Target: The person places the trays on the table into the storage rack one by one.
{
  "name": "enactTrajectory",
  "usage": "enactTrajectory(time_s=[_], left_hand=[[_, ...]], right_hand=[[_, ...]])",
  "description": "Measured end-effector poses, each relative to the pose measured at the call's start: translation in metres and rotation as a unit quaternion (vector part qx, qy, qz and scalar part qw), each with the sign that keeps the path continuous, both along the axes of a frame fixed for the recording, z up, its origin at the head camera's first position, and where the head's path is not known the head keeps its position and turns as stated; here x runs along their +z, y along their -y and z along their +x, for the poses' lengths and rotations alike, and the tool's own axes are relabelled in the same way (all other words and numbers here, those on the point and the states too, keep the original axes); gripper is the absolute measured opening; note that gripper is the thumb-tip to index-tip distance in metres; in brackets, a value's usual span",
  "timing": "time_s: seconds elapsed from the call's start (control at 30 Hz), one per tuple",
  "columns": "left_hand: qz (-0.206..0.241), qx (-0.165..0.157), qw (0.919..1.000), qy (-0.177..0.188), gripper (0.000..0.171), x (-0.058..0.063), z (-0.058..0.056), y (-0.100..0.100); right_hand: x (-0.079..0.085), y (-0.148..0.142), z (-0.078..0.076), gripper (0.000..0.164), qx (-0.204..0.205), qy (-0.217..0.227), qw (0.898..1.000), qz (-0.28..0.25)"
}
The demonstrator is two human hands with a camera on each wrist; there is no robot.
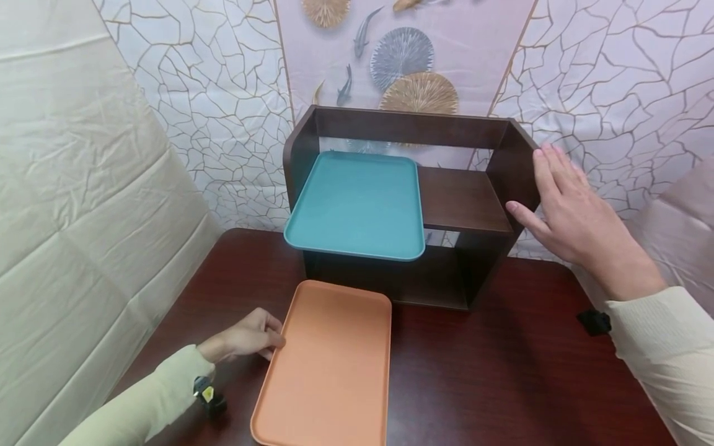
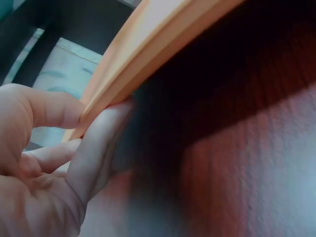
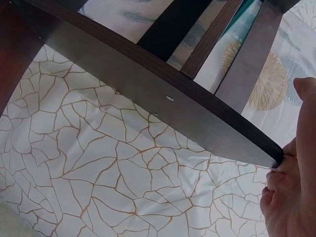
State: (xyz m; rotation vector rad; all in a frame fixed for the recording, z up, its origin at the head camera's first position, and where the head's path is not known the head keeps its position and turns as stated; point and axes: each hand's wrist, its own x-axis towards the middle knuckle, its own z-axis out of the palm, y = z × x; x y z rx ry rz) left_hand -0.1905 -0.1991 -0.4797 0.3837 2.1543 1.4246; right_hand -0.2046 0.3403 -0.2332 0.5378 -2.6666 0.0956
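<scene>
My left hand (image 1: pixel 250 336) pinches the left rim of an orange rectangular tray (image 1: pixel 329 365). Thumb above and fingers beneath the rim, the left hand (image 2: pixel 54 143) shows this grip in the left wrist view, where the tray edge (image 2: pixel 133 64) is lifted off the tabletop. On the upper level of a dark brown two-level shelf (image 1: pixel 463 195) lies a teal tray (image 1: pixel 359 204), its near end jutting past the front. At the shelf's right side panel, my right hand (image 1: pixel 574 207) rests with fingers extended. In the right wrist view the right hand (image 3: pixel 289 192) touches the panel's corner.
The shelf stands on a dark red-brown wooden table (image 1: pixel 474 378). Behind it hangs a patterned curtain (image 1: pixel 217 80) with gold crack lines. A pale cloth (image 1: pixel 72 204) runs along the left side.
</scene>
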Motion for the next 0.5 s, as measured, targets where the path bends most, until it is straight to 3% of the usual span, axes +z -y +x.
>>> enactTrajectory(time_s=[0.2,0.5], left_hand=[[0.01,0.008,0.9999,0.009,0.017,0.006,-0.006,-0.011],[0.022,0.023,0.9994,0.012,0.018,0.004,-0.025,-0.041]], right_hand=[[0.001,0.0,0.001,0.084,-0.004,0.003,1.0,0.002],[0.001,0.0,0.001,0.085,-0.005,0.004,1.0,0.001]])
